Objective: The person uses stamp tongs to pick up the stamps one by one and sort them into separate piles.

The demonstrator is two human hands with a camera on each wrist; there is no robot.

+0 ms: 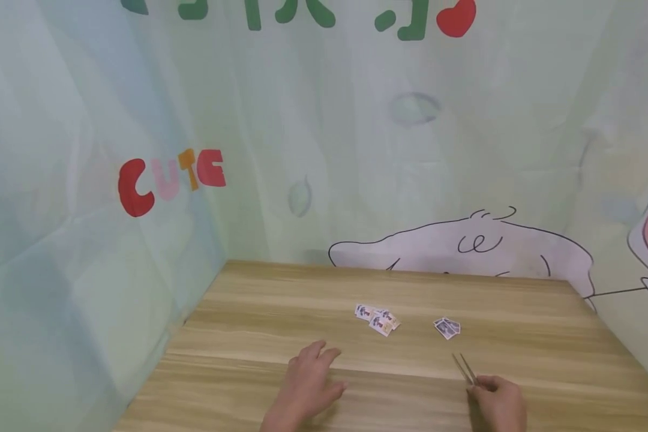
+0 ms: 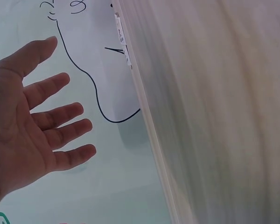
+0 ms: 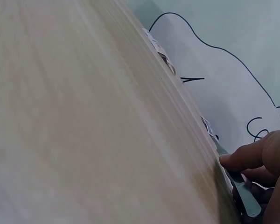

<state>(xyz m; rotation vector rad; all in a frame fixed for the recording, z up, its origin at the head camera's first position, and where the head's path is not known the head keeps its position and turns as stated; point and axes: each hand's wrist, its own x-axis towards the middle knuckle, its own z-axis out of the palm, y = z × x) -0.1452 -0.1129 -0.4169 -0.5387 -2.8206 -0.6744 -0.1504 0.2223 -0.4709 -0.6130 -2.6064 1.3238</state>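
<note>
My right hand (image 1: pixel 499 401) pinches a pair of metal tweezers (image 1: pixel 466 368) whose two tips stand apart and point away over the table. Just beyond the tips lies a small pile of dark-printed stamp-like papers (image 1: pixel 446 328). Farther left is a second group of several colour-printed stamp-like papers (image 1: pixel 380 319), overlapping one another. My left hand (image 1: pixel 309 384) hovers nearer me and left of that group, holding nothing. In the left wrist view its fingers (image 2: pixel 60 135) are spread and relaxed. The right wrist view shows the tweezers' broad end (image 3: pixel 246 198) under my thumb and fingers.
A wood-grain table (image 1: pixel 237 342) spans the lower part of the head view. Behind it and on the left hang pale green cloth walls (image 1: pixel 324 138), printed with coloured letters (image 1: pixel 135 187) and a white cartoon figure (image 1: pixel 437 246) at the table's back edge.
</note>
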